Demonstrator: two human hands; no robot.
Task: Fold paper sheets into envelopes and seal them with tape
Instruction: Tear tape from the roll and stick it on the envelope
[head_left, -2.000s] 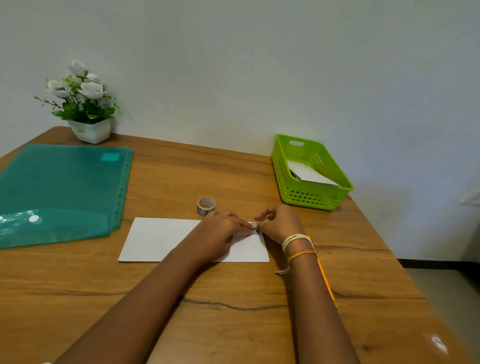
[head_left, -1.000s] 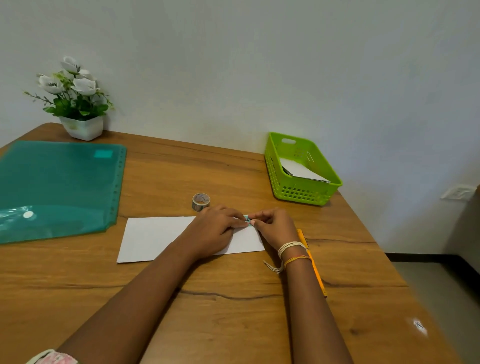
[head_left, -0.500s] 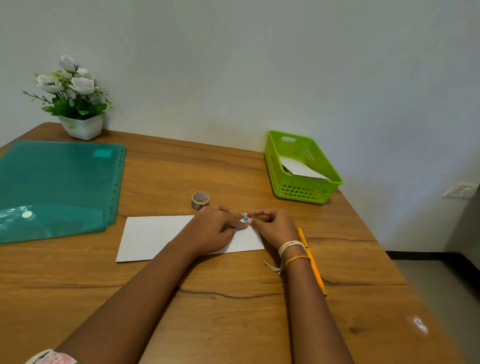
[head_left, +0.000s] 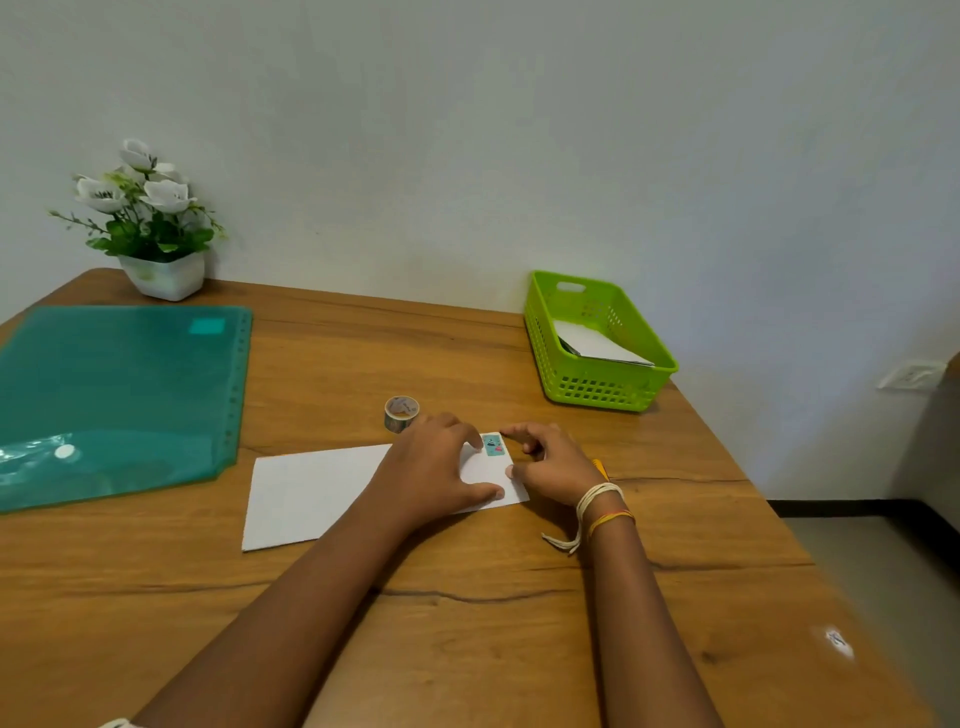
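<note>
A folded white paper envelope (head_left: 311, 493) lies flat on the wooden table (head_left: 467, 623). A small teal patterned piece of tape (head_left: 494, 446) sticks on its far right corner. My left hand (head_left: 436, 470) rests flat on the right half of the envelope, fingers spread, thumb near the front edge. My right hand (head_left: 553, 462) hovers at the envelope's right end, fingers loosely curled apart, thumb touching the paper's edge. A small roll of patterned tape (head_left: 400, 413) stands just behind my left hand.
A green plastic basket (head_left: 597, 387) holding white folded paper (head_left: 597, 343) sits at the back right. A teal plastic folder (head_left: 114, 395) covers the left side. A potted white flower (head_left: 150, 223) stands in the back left corner. An orange pencil (head_left: 600, 467) lies under my right wrist.
My fingertips were pinched together over the tape at the envelope's corner. They have now parted, and the stuck tape piece shows between my hands.
</note>
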